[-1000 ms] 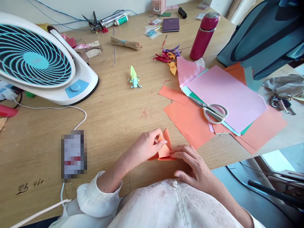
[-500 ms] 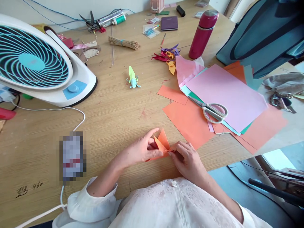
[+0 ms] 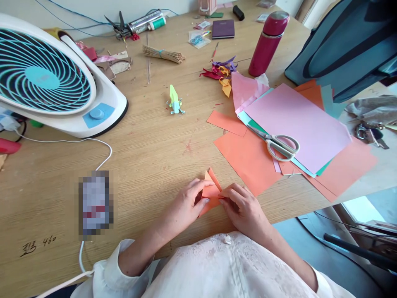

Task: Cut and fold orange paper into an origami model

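Observation:
A folded piece of orange paper (image 3: 211, 191) is held between both hands, just above the near edge of the desk. My left hand (image 3: 194, 199) grips its left side, forefinger across the front of an upright flap and thumb lower down. On the right side, my right hand (image 3: 243, 203) pinches a corner of the same paper between thumb and forefinger. Two pointed flaps stand up at the top. Beyond the hands, a small green and blue folded paper figure (image 3: 175, 100) stands on the desk. Orange sheets (image 3: 248, 159) lie to the right of the hands.
White-handled scissors (image 3: 279, 145) rest on a pink sheet (image 3: 297, 120). A dark red flask (image 3: 268, 43) stands behind the papers, beside a blue bag (image 3: 335, 49). At left are a fan (image 3: 105, 109) and a blurred-out device (image 3: 95, 203) on a white cable. Several folded paper pieces (image 3: 221, 74) lie farther back.
My left hand has shifted; its forefinger now lies over the paper instead of pointing up. The flaps, spread apart before, are closer together. My right hand keeps its pinch.

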